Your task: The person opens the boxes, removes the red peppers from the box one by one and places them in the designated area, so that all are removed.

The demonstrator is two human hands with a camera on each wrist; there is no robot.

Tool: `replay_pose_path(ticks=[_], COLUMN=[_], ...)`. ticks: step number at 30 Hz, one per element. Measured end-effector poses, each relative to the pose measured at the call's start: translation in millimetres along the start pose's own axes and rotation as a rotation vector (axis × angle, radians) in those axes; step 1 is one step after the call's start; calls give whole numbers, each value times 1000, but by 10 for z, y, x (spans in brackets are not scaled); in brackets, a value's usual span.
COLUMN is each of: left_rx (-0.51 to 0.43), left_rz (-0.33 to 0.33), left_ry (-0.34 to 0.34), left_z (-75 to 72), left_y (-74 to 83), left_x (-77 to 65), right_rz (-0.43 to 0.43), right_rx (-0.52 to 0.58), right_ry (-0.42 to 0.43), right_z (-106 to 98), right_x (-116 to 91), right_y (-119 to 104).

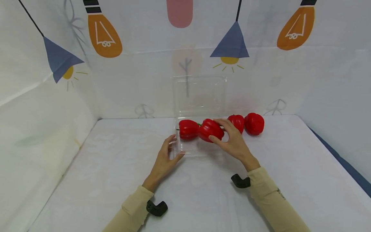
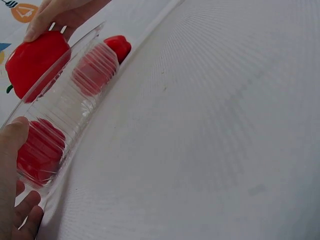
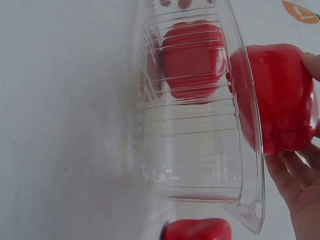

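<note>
A clear plastic clamshell box [image 1: 189, 152] stands at the back of the table, its lid [image 1: 200, 96] raised against the wall. Inside, on the left, lies a red bell pepper [image 1: 187, 130]. My left hand [image 1: 162, 164] grips the box's front left corner, thumb at the front rim and fingers along the left side. Over the box's right part, my right hand [image 1: 235, 144] holds another red bell pepper [image 1: 210, 130] between thumb and fingers, its green stem pointing left. In the right wrist view, this held pepper [image 3: 282, 97] appears above the rim.
Two more red bell peppers, one [image 1: 237, 122] partly behind my right hand and one [image 1: 254, 124] farther right, lie beside the box. A white wall sheet [image 1: 150, 71] printed with lamps rises right behind the table [image 1: 116, 180].
</note>
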State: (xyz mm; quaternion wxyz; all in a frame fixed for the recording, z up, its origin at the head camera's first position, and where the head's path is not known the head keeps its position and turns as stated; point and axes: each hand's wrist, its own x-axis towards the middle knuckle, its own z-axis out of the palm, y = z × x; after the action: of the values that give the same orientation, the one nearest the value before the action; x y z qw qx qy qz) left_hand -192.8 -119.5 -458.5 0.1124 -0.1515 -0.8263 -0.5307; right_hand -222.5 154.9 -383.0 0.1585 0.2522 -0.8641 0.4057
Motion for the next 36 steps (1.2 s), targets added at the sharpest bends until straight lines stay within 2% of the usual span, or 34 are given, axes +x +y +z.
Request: replay_pose_path(ticks=[8, 19, 29, 36], left_rx=[2, -1, -4, 3], left_rz=[-32, -7, -9, -19], left_ry=[-14, -8, -19, -12], left_z=[-10, -19, -5, -8], left_y=[1, -30, -22, -28], left_x=[-7, -6, 7, 6], right_rz=[69, 122, 200, 256], right_rx=[38, 8, 98, 77], right_ry=[-6, 63, 121, 107], right_z=[-36, -126, -197, -271], right_x=[-38, -109, -169, -221], right_y=[33, 55, 71, 126])
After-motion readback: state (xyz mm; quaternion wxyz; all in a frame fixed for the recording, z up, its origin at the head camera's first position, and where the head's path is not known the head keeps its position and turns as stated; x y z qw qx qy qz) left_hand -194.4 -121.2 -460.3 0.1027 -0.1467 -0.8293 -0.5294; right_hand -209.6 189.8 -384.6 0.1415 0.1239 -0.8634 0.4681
